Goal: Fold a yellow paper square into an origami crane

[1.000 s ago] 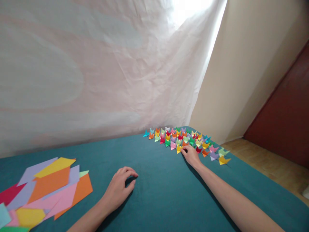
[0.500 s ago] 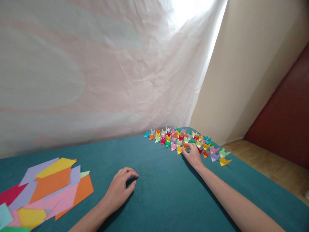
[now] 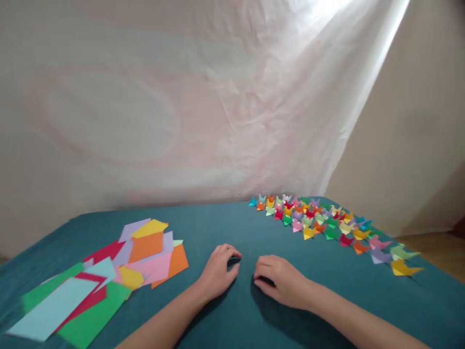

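My left hand (image 3: 218, 270) rests on the teal tabletop with loosely bent fingers. A gap shows between thumb and forefinger, and nothing is in it. Facing it across a small space is my right hand (image 3: 281, 281), its fingers curled and thumb a little apart, with no object visible in it. Left of my hands lies a spread pile of coloured paper sheets, among them an orange sheet (image 3: 147, 246), a pink sheet (image 3: 154, 266) and a light blue sheet (image 3: 58, 308). Several small folded paper birds stand in rows at the right, including a yellow paper bird (image 3: 405, 267).
The teal tabletop (image 3: 214, 223) reaches back to a hanging pale pink and white sheet of fabric (image 3: 203, 121). A beige wall (image 3: 410, 145) stands at the right, with brown floor (image 3: 432, 242) below it. The bird rows run along the table's right edge.
My right hand has drawn back from the paper birds to the table middle, near my left hand. The view has turned left, showing more of the paper pile.
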### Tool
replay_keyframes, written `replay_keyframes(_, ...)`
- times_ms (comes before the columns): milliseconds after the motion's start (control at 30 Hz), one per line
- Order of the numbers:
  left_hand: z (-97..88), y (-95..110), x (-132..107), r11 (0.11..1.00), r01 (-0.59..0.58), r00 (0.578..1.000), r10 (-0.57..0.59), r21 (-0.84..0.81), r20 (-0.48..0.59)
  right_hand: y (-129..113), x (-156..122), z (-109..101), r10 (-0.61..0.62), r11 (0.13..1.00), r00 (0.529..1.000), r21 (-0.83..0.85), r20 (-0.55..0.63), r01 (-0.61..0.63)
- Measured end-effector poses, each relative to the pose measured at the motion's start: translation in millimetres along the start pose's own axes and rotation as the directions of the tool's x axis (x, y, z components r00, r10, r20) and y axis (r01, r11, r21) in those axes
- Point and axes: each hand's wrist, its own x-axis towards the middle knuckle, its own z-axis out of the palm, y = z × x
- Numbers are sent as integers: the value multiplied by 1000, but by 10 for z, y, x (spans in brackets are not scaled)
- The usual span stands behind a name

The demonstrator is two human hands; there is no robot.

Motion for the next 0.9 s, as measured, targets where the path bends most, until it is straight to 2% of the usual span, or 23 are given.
replay_keyframes(100,10,-16,-33,1000,28,999,-28,7,-44,-163,117,150,12,993,997,114,76,-20)
replay_keyframes(200,10,-34,-64,999,34,998,-33,27,-47,-189,196,266,65,977,992,194,110,-85)
replay_keyframes(333,-52,-15,-78,997,25,1000,-26,77,15,-160,215,411,119,975,993,187,12,-119)
replay_keyframes(433,-204,-3,-53,982,12,995,-31,189,99,-152,191,462,108,977,994,186,-28,-101)
replay_keyframes(500,-365,-31,-26,929,59,980,-124,367,157,-153,182,457,98,977,995,191,-30,-90)
replay_keyframes(600,-671,-164,13,873,141,961,-235,466,149,-151,187,425,94,978,995,189,-43,-84)
replay_keyframes(667,-895,-311,32,810,223,937,-331,542,109,-144,194,406,88,981,995,179,-43,-79)
replay_keyframes(733,-1114,-488,44,716,322,897,-441,619,44,-131,199,394,82,982,995,172,-52,-72)
replay_keyframes(900,-1545,-923,-1,498,468,753,-657,730,-34,-103,193,378,66,989,996,138,-65,-57)
